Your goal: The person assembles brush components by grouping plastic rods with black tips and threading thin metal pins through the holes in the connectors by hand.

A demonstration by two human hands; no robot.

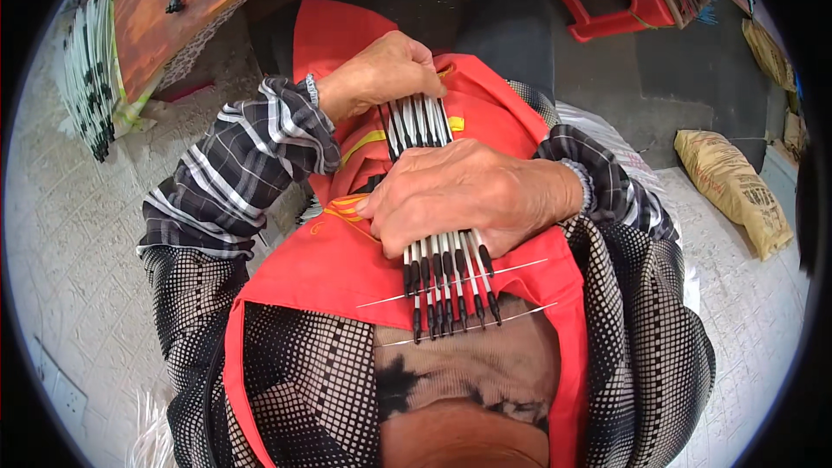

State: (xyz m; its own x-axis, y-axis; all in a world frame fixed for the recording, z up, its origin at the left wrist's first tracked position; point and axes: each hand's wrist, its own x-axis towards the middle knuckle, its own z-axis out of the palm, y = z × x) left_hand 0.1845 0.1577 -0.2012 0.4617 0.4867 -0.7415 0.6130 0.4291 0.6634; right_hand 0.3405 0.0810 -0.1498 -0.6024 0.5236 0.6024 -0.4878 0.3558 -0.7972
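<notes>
At centre, our right hand [472,189] clasps rods [447,265]; left hand [381,74], fingers bunched, contents hidden; slackening could scatter rods.

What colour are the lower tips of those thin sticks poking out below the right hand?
The lower tips are black, seen best in the head view.

Pale floor [78,234]: brown sack [735,195] right, white strands [152,435] left.
</notes>
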